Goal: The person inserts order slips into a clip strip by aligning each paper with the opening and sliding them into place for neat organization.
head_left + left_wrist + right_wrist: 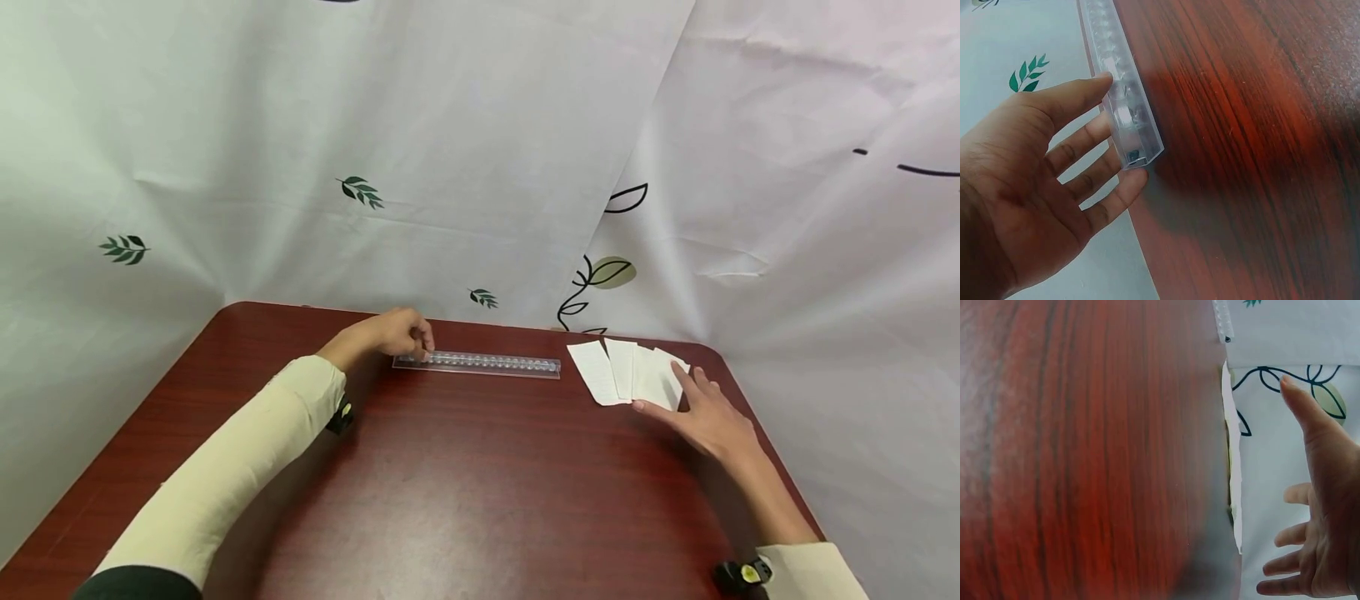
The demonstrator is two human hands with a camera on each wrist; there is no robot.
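There's the left hand (396,334) pinching the left end of a clear plastic strip (491,363) on the desk (465,475), near its far edge, while well apart the right hand (711,421), thumb and fingers spread, frames the fanned white papers (647,375), whether touching I can't tell!

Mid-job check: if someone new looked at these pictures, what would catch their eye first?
Probably the fanned white papers, bright against the red-brown table near its far right corner, with the spread right hand at their right side. Next, the clear strip lying to their left near the table's far edge, its left end held by the left hand.
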